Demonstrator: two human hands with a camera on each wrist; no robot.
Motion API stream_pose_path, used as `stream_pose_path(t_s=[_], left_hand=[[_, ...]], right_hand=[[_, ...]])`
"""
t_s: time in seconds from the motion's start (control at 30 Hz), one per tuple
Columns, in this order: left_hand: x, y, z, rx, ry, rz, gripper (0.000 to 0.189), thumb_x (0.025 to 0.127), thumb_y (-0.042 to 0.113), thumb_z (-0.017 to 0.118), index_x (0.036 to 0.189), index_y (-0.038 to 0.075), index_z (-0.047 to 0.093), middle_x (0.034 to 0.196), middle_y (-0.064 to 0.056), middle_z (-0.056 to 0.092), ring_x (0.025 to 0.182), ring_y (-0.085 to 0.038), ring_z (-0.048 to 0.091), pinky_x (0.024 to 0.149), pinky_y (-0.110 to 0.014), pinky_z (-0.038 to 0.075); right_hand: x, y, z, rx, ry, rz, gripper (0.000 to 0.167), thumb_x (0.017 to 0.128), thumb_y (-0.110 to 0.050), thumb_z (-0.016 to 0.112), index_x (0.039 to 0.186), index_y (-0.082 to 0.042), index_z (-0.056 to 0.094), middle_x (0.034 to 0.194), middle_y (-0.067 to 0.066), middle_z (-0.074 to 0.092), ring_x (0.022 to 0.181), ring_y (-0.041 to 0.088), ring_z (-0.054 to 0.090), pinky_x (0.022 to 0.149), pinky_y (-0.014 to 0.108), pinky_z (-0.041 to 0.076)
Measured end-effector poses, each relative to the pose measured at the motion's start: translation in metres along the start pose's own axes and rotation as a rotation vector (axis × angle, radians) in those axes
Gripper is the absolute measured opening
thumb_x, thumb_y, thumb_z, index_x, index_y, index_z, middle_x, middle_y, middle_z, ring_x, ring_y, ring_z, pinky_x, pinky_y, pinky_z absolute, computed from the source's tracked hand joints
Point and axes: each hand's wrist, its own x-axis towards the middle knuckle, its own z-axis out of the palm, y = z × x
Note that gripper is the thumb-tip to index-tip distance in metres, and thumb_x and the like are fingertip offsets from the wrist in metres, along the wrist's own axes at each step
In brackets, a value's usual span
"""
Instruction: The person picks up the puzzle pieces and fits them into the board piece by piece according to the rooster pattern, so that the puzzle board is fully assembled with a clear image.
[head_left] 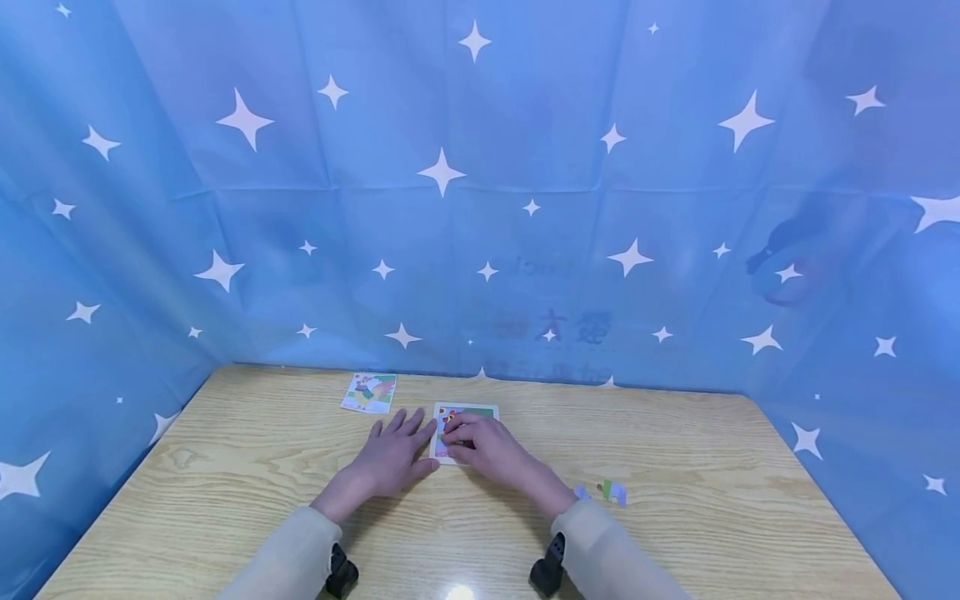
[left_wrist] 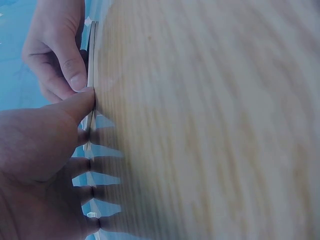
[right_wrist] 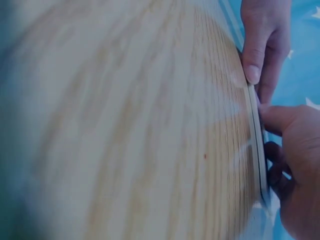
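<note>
A small white-framed puzzle board (head_left: 467,407) with a colourful picture lies flat on the table. My left hand (head_left: 390,458) rests beside its left edge with the fingers spread on the tabletop. In the left wrist view the left thumb (left_wrist: 80,104) is right at the board's near edge. My right hand (head_left: 487,446) is over the board, its fingers bent down onto the picture and covering much of it. The right wrist view has the right thumb (right_wrist: 277,117) at the board and other fingers (right_wrist: 277,170) curled; I cannot tell whether a piece is pinched there.
A square picture card (head_left: 370,392) lies behind my left hand, near the table's back edge. Loose puzzle pieces (head_left: 616,492) lie to the right of my right wrist, partly hidden by the sleeve. A blue star-patterned curtain (head_left: 442,250) hangs behind the wooden table (head_left: 697,475).
</note>
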Motion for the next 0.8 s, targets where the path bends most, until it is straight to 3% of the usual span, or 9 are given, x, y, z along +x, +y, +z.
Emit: stream_pose_path(t_s=[0.3,0.8], left_hand=[[0.0004,-0.0017,0.0009,-0.001,-0.015,0.009,0.064,0.105,0.038,0.059,0.157,0.004,0.042,0.163,-0.025,0.03,0.149,-0.051,0.023,0.112,-0.073,0.021],[0.0012,-0.0036,0.0039,-0.021,-0.001,0.015,0.064,0.105,0.037,0.059,0.157,0.004,0.042,0.163,-0.025,0.03,0.149,-0.051,0.022,0.111,-0.074,0.021]], right_hand=[[-0.0004,0.0027,0.0007,0.06,0.016,0.002,0.021,0.1,-0.008,0.068,0.119,-0.005,0.078,0.124,0.005,0.068,0.124,0.023,0.06,0.105,0.044,0.047],[-0.0018,0.0003,-0.0009,-0.064,0.016,-0.1,0.021,0.099,-0.009,0.069,0.118,-0.003,0.078,0.122,0.007,0.07,0.123,0.026,0.061,0.105,0.042,0.048]])
